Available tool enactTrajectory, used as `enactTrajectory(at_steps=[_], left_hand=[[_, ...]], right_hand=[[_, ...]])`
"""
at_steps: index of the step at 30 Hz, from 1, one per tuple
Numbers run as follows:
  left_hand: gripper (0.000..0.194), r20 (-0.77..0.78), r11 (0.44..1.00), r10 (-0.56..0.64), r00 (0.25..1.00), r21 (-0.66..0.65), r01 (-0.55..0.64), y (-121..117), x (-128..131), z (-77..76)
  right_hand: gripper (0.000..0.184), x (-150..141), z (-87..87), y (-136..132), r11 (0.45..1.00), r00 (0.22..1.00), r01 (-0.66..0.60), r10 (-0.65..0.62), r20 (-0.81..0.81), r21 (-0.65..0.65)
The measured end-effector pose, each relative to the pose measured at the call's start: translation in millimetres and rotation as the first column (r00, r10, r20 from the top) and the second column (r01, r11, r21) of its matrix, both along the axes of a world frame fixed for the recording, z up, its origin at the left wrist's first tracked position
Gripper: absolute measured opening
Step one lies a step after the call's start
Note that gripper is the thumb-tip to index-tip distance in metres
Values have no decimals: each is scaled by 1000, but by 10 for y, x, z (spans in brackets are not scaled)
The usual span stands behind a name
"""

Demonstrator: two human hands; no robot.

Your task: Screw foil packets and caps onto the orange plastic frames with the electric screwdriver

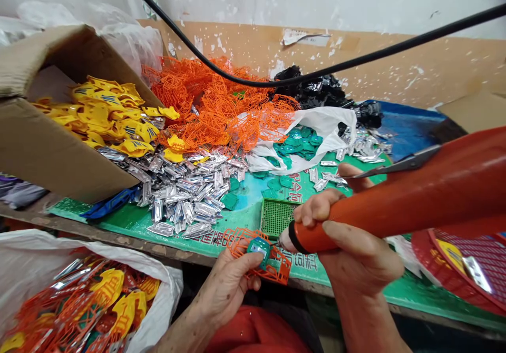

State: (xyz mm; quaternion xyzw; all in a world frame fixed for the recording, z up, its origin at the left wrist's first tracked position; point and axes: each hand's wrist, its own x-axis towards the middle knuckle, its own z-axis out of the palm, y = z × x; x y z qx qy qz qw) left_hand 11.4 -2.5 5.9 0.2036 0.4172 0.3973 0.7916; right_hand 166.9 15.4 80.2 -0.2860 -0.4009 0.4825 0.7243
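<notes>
With our hands apart, we pinch a green plastic piece (pixel 256 246) and an orange lattice frame (pixel 281 270) in the left hand (pixel 227 284) at the table's (pixel 243 225) front edge, apparently steadying them before the orange-red power screwdriver (pixel 379 200). Our right hand (pixel 366 258) wraps its barrel, presumably for aim; tip contact we cannot tell. Silver plates (pixel 184 200) lie beyond, seemingly for easy reach.

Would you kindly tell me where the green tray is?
In the head view, the green tray lies left of the right hand, just beyond the held orange frame.
</notes>
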Motion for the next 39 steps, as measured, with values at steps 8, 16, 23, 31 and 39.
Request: enactTrajectory(at_steps=[8,16,23,31,39], left_hand=[[27,-2,1000,-12,1000,16,12,5,-4,-11],[29,-77,1000,0,997,-2,0,1,12,-17],[26,-99,1000,-23,995,5,23,-6,11,-32],[29,-54,1000,-12,998,0,12,-1,-23,-22],[35,-37,999,-6,999,-47,4,1,-46,-2]], right_hand=[[58,9,-6,-18,1000,1000,-9,9,-25,-11],[50,-16,-13,-6,1000,1000,-7,7,15,-12],[48,-16,-116,8,998,998,-58,58,20,-9],[53,47,-45,40,999,999,-12,10,44,45],[37,251,-186,285,954,943,299,-300,144,26]])
